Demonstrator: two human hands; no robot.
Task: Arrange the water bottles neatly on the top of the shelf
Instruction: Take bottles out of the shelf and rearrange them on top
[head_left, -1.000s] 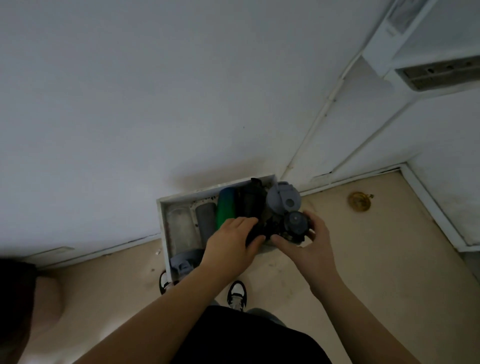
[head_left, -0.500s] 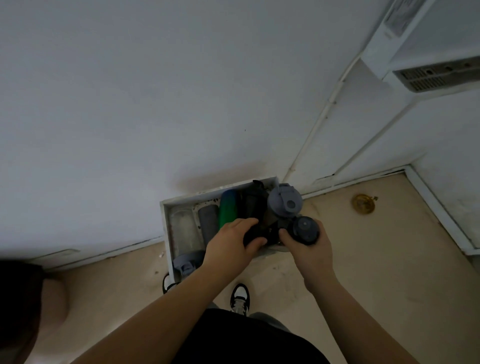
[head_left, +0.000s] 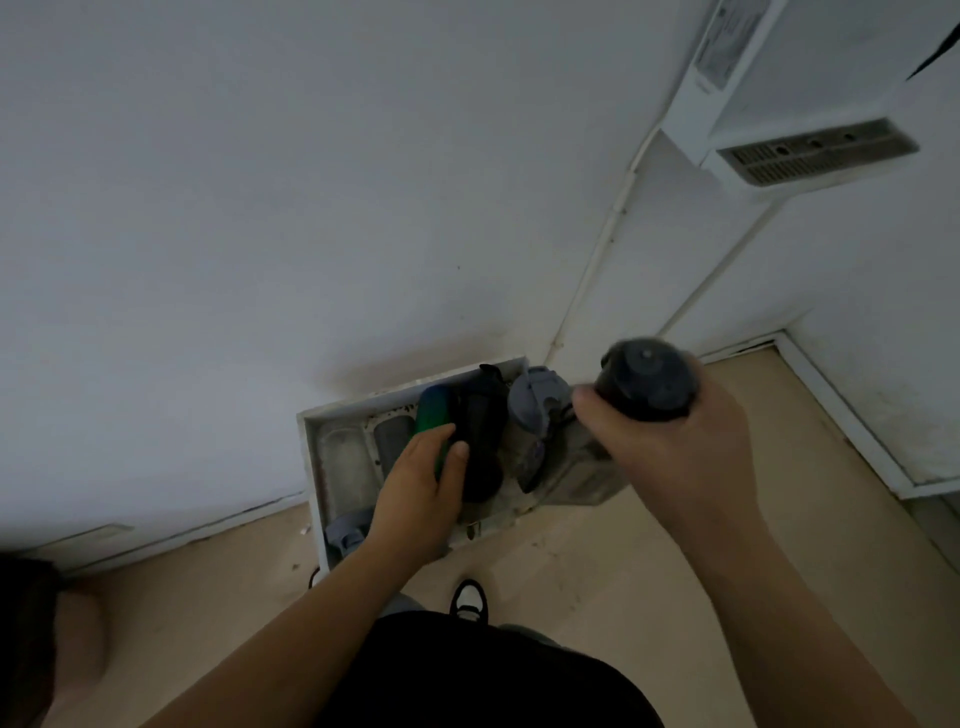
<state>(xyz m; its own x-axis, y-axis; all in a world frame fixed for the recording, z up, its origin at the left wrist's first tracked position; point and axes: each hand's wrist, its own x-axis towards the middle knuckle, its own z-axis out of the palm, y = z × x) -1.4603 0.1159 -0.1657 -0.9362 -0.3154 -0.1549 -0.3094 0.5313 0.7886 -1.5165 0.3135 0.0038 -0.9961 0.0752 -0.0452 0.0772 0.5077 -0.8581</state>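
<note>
A small white shelf (head_left: 309, 431) stands against the wall, its top crowded with water bottles. My right hand (head_left: 670, 447) grips a dark bottle with a grey cap (head_left: 647, 382), lifted up and to the right of the shelf. My left hand (head_left: 423, 486) rests on the shelf top, fingers around a green bottle (head_left: 434, 413) and thumb against a black bottle (head_left: 483, 441). A grey-lidded bottle (head_left: 535, 402) stands at the right end. A clear bottle (head_left: 345, 462) and a grey one (head_left: 392, 441) lie at the left, with a grey lid (head_left: 348, 532) near the front.
White wall fills the view above the shelf. A pipe (head_left: 597, 270) runs down the wall to the right. A white unit with a vent (head_left: 815, 153) hangs at top right. Beige floor lies below, with my shoes (head_left: 470, 597) near the shelf front.
My right hand has raised the dark grey-capped bottle off the shelf, up and to the right. My left hand has slid slightly back onto the green and black bottles.
</note>
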